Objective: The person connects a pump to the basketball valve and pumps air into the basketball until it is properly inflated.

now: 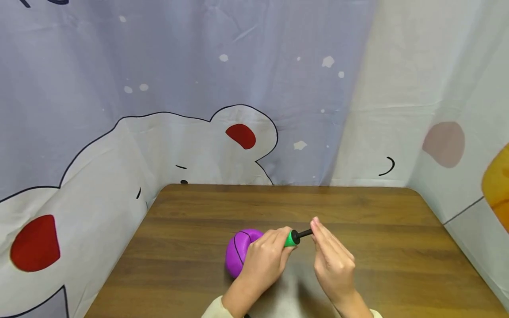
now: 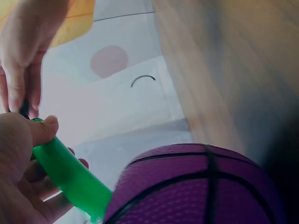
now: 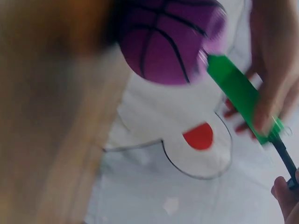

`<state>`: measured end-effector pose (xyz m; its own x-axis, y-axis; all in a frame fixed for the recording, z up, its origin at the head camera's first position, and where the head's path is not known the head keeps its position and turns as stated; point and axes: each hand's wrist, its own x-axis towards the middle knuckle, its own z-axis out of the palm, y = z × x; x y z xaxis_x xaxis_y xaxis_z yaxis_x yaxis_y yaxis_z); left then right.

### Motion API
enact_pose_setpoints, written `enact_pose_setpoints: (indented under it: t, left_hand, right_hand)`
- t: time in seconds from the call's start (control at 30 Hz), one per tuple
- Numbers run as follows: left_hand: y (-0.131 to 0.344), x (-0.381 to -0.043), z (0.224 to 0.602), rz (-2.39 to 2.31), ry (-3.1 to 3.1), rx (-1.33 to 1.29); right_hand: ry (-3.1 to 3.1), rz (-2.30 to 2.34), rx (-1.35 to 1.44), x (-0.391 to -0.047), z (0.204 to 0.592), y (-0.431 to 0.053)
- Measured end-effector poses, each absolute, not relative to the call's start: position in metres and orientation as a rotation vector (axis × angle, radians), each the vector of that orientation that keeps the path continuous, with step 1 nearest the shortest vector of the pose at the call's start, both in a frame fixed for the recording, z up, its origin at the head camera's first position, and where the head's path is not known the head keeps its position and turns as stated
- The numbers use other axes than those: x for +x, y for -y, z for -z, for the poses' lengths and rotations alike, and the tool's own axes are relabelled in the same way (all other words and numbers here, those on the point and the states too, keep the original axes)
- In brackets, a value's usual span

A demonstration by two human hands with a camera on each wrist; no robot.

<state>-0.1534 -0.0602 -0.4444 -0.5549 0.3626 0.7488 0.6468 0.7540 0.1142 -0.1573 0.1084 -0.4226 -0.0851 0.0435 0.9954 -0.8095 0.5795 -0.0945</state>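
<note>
A purple ball with black seam lines has a dent in its side, and the narrow tip of a green hand pump meets it there. My left hand grips the green barrel, thumb on one side and fingers round the other, as the left wrist view shows. Out of the barrel's far end comes a black rod. At its outer end my right hand pinches the black handle between thumb and fingers. In the head view those fingers cover most of the handle.
Beneath both hands is a brown wooden table. A printed curtain hangs behind it and along both sides, close to the table's edges. Light sleeves reach the wrists.
</note>
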Motion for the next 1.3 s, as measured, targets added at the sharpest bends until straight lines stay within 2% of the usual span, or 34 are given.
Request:
enact_pose_setpoints:
  t: [0.3,0.67,0.9,1.3]
  left_hand:
    - [0.070,-0.156,0.448,0.505,2.245,-0.719]
    - [0.063,-0.154,0.445,0.524,2.157,-0.702]
    - [0.061,-0.151,0.445,0.523,2.175,-0.689]
    - [0.067,-0.150,0.443,0.447,2.232,-0.707]
  right_hand:
    - [1.471,-0.856,0.529,-0.157,0.403,-0.123]
    - [1.529,-0.858,0.676,-0.160,0.434,-0.084]
    - [1.552,-0.869,0.698,-0.163,0.448,-0.080]
    - [1.524,-0.847,0.504,-0.161,0.411,-0.118]
